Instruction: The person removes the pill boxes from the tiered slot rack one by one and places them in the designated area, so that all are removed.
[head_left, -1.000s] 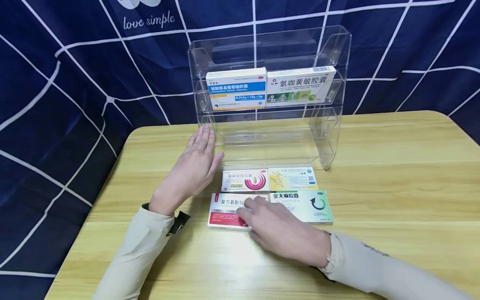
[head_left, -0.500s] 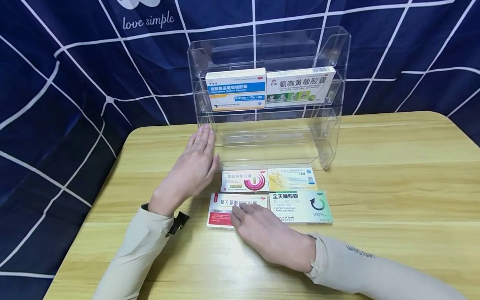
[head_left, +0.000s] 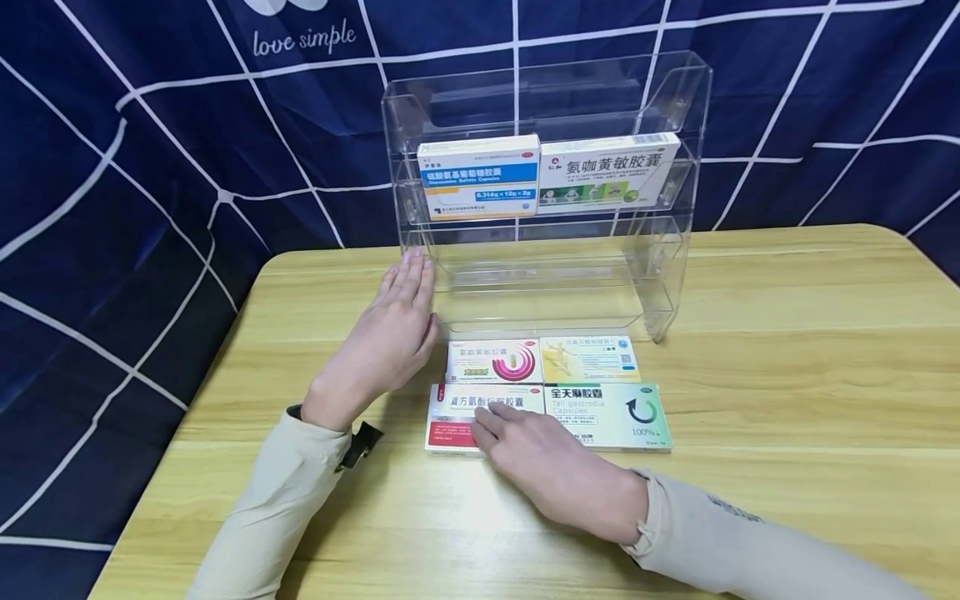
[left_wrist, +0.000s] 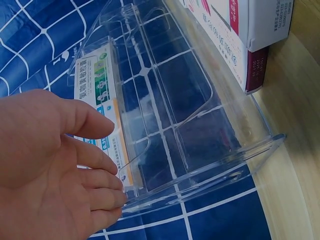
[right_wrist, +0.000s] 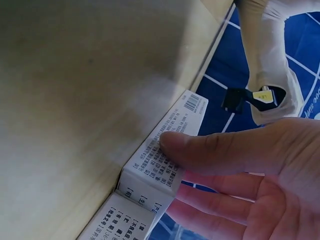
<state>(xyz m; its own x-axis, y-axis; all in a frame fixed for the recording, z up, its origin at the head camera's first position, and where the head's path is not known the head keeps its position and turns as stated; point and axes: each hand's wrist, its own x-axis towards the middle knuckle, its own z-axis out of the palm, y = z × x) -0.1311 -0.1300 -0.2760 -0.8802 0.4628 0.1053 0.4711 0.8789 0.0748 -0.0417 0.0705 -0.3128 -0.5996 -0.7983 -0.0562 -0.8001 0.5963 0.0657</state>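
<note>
- Right hand (head_left: 551, 467): lies on the flat red-and-white cardboard medicine box (head_left: 457, 417) at the near left of a block of four boxes on the light wooden table (head_left: 787, 350). The right wrist view shows the thumb (right_wrist: 200, 146) pressed to the box's near long edge, fingers curled past the far side; the hand grips the box narrowly across its width.
- Handling, as judged: a light, stiff carton with a smooth printed skin, liable to dent under a hard squeeze. The long edges are the sound place to hold; its right edge touches the neighbour, so little room there.
- Adjacent stock: green-and-white flat box (head_left: 615, 414) touching on the right; pink-swirl white box (head_left: 495, 361) and pale yellow-and-blue box (head_left: 588, 358) just behind.
- Left hand (head_left: 390, 342): fingers straight and together, holding nothing, fingertips touching the left side wall of the clear acrylic tiered rack (head_left: 675, 250).
- Rack contents: blue-banded white box (head_left: 480, 177) and green-printed white box (head_left: 609, 171) upright on the middle tier.
- Beyond: navy cloth backdrop with white grid lines (head_left: 150, 125).
</note>
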